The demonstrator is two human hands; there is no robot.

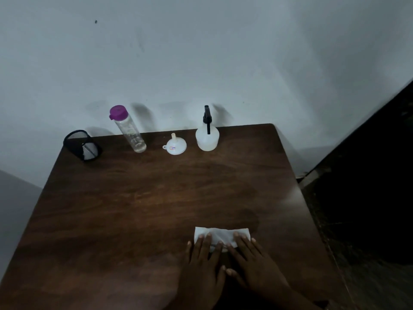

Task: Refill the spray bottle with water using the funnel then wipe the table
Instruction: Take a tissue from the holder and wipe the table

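A white spray bottle with a black trigger head stands at the far edge of the dark wooden table. Left of it a small white funnel rests mouth-down, spout up. Further left stands a clear water bottle with a purple cap. Near the front right, a folded white paper towel lies flat on the table. My left hand and my right hand both press flat on the towel's near edge, fingers spread, thumbs nearly touching.
A black mesh holder with something white inside sits at the table's far left corner. A white wall rises right behind the table. Dark floor drops off past the table's right edge.
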